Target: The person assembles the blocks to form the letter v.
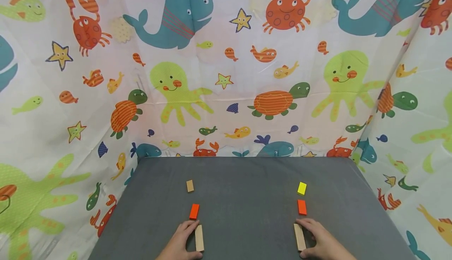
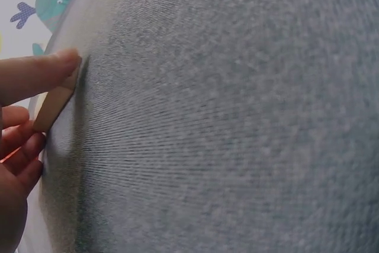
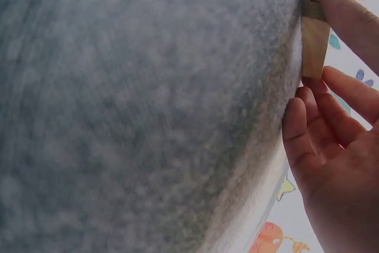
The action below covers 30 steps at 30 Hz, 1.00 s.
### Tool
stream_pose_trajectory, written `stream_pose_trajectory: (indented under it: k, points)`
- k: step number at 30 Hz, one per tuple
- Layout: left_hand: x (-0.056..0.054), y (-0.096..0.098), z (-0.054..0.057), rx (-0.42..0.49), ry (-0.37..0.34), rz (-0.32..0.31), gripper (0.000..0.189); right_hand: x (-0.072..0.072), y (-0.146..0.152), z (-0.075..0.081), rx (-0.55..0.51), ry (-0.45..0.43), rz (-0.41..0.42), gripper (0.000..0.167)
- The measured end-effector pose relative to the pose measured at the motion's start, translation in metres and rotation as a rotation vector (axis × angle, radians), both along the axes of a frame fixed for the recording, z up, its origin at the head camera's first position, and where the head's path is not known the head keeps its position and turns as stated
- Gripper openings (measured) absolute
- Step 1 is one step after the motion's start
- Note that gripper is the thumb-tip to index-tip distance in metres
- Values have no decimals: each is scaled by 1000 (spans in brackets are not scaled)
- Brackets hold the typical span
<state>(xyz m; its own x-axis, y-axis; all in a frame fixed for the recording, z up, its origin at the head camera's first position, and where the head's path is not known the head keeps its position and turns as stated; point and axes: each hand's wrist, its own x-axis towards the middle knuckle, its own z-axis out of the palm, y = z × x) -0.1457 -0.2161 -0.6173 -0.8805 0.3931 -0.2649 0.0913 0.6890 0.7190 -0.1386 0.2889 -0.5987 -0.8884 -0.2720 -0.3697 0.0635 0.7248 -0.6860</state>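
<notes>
On the grey cloth, my left hand [image 1: 181,241] holds a long pale wooden block [image 1: 199,238] lengthwise, thumb at its near end and fingertips at the far end. The left wrist view shows that block [image 2: 54,109] between thumb and fingers, close to the cloth. Over on the right, a similar wooden block [image 1: 299,237] is held end to end by my right hand [image 1: 320,241]. Seen from the right wrist, this block [image 3: 315,48] bears a small dark mark near the thumb. Just beyond the left hand lies a red block [image 1: 194,211]; another red block [image 1: 302,207] lies beyond the right.
Farther back sit a small tan block [image 1: 190,185] on the left and a yellow block [image 1: 301,188] on the right. The grey-covered table [image 1: 247,197] runs back to a curtain [image 1: 233,59] printed with sea animals, which also hangs along both sides.
</notes>
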Motion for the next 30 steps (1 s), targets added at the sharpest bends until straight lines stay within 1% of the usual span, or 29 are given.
stream_pose_trajectory:
  k: [2,4,7,10,13,17,19,25,30]
  points:
    - [-1,0,1,1,-13,0,93,0,0,1,-7,5,12,95]
    - [-2,0,1,-11,-21,2,91,1,0,2,-18,8,22,92]
    - [-3,1,-1,-24,-9,-2,86,1,-1,2,-43,3,27,88]
    - [-3,2,-2,-26,1,0,83,1,-2,2,-89,-16,9,86]
    - [-4,5,-2,-28,-17,25,81,1,-3,1,-121,-24,-10,86]
    - [-5,9,0,-28,-32,68,79,0,-6,2,-96,-14,-37,88]
    - [-5,10,1,-32,-16,84,78,-1,-8,3,-73,-4,-46,90]
    - [-4,18,2,-72,71,125,79,-2,-10,6,-33,27,-65,93]
    - [-3,25,3,-71,104,148,80,-3,-12,7,-10,44,-80,93]
